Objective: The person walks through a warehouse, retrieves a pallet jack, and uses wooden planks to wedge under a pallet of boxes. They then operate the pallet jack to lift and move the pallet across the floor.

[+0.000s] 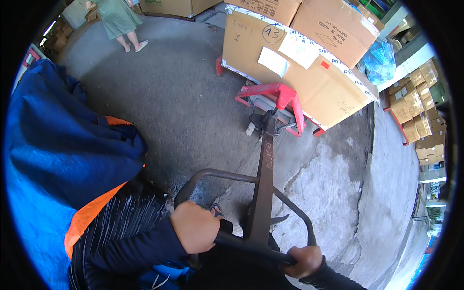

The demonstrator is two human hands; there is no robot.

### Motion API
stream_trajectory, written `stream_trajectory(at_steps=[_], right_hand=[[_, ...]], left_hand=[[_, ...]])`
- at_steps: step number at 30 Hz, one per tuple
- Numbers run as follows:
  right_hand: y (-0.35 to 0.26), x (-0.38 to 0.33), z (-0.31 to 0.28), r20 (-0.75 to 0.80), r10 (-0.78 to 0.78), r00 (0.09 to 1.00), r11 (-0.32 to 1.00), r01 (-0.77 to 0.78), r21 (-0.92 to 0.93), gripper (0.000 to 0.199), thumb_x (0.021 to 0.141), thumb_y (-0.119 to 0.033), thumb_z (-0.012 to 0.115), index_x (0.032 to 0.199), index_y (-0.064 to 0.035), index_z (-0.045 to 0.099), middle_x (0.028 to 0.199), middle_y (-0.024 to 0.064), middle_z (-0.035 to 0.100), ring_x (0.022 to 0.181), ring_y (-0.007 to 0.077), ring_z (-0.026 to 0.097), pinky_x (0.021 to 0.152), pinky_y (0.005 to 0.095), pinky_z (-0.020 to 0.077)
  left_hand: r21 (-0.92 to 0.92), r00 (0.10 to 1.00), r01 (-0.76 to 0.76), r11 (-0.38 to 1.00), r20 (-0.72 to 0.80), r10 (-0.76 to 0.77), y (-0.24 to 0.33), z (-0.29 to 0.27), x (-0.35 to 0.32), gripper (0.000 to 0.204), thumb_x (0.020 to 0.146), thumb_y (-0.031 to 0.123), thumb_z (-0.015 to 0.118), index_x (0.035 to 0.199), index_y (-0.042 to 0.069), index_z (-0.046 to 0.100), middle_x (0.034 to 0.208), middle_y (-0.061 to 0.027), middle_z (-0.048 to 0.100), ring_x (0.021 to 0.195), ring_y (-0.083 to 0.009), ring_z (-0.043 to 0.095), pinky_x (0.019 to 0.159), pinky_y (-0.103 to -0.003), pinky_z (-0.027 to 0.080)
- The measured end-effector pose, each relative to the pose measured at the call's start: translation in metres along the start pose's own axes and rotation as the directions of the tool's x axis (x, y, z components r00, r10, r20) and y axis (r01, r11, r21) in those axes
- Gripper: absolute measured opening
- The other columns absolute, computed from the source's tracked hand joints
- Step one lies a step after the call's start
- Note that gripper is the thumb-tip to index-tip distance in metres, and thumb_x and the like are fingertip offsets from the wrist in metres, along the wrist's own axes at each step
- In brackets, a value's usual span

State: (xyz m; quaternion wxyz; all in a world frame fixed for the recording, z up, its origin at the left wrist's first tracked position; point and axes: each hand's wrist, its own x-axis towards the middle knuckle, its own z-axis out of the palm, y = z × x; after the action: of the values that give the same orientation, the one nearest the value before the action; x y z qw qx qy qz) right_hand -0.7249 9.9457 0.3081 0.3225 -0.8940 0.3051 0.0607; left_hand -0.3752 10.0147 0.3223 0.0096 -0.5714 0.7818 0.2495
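Observation:
Both of my fists are wrapped round the dark metal handle (pixel 263 193) of a pallet jack. My left hand (pixel 195 227) grips the left end of its loop, and my right hand (pixel 304 261) grips the right end. From the handle, the shaft runs forward to the red pallet jack body (pixel 280 94). Its forks are hidden beneath a big cardboard box (pixel 251 48), which rests on red supports. More cardboard boxes (pixel 328 26) are stacked on top of that one.
A blue tarp (pixel 72 125) with an orange edge covers a pile close on my left. Far left, a person in a green skirt (pixel 116 19) stands on the concrete floor (pixel 159 72). Stacked cartons (pixel 411 101) and a blue plastic bag (pixel 379 60) are at the right.

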Motion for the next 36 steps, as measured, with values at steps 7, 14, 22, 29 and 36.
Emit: stream_trajectory(at_steps=[7,14,22,29,36], right_hand=[[0.041,-0.045,0.094,0.158,-0.036,0.987,0.999,0.037,-0.003,0.032,0.071,-0.037,0.075,0.076,-0.0130,0.054,0.054,0.0059,0.057,0.048,0.0312,0.060,0.041,0.0433,0.0435],[0.084,-0.084,0.189,0.357,0.047,0.933,0.998,-0.059,0.021,0.035,0.077,-0.038,0.071,0.093,-0.0122,0.054,0.075,0.0098,0.067,0.071,0.0352,0.067,0.060,0.0486,0.0514],[0.138,-0.098,0.294,0.532,0.211,0.820,0.975,-0.138,-0.174,0.028,0.091,-0.030,0.055,0.111,-0.0122,0.060,0.097,0.0147,0.071,0.094,0.0339,0.069,0.076,0.0467,0.0546],[0.126,-0.091,0.056,-0.076,-0.275,0.958,0.961,0.276,-0.004,0.043,0.076,-0.051,0.069,0.092,-0.0120,0.063,0.066,0.0160,0.064,0.067,0.0367,0.067,0.060,0.0478,0.0528],[0.139,-0.105,0.066,0.022,0.001,1.000,0.970,0.004,-0.242,0.031,0.075,-0.044,0.069,0.089,-0.0167,0.067,0.069,0.0111,0.068,0.068,0.0323,0.069,0.058,0.0488,0.0534]], left_hand=[[-0.092,0.995,0.101,0.991,-0.014,-0.103,0.041,0.113,-0.027,0.023,0.068,0.032,0.072,0.068,0.010,0.064,0.058,-0.0079,0.063,0.054,-0.0256,0.065,0.064,-0.039,0.049],[-0.003,0.973,0.150,0.989,-0.177,-0.148,0.065,0.248,-0.051,0.028,0.071,0.035,0.070,0.059,0.013,0.058,0.056,-0.0079,0.061,0.053,-0.0256,0.063,0.062,-0.038,0.045],[0.170,0.863,0.364,0.916,0.309,-0.401,0.111,0.384,-0.005,0.038,0.074,0.046,0.070,0.082,0.010,0.074,0.080,-0.0147,0.071,0.078,-0.0319,0.070,0.072,-0.043,0.051],[0.231,0.969,0.221,0.947,-0.160,-0.187,0.130,0.117,0.016,0.032,0.064,0.042,0.076,0.075,0.012,0.072,0.065,-0.0116,0.066,0.061,-0.0335,0.066,0.063,-0.044,0.055],[0.238,0.965,0.183,0.954,-0.228,-0.129,0.156,0.145,0.024,0.039,0.063,0.048,0.078,0.067,0.011,0.068,0.060,-0.0116,0.064,0.056,-0.0320,0.066,0.059,-0.044,0.054]])
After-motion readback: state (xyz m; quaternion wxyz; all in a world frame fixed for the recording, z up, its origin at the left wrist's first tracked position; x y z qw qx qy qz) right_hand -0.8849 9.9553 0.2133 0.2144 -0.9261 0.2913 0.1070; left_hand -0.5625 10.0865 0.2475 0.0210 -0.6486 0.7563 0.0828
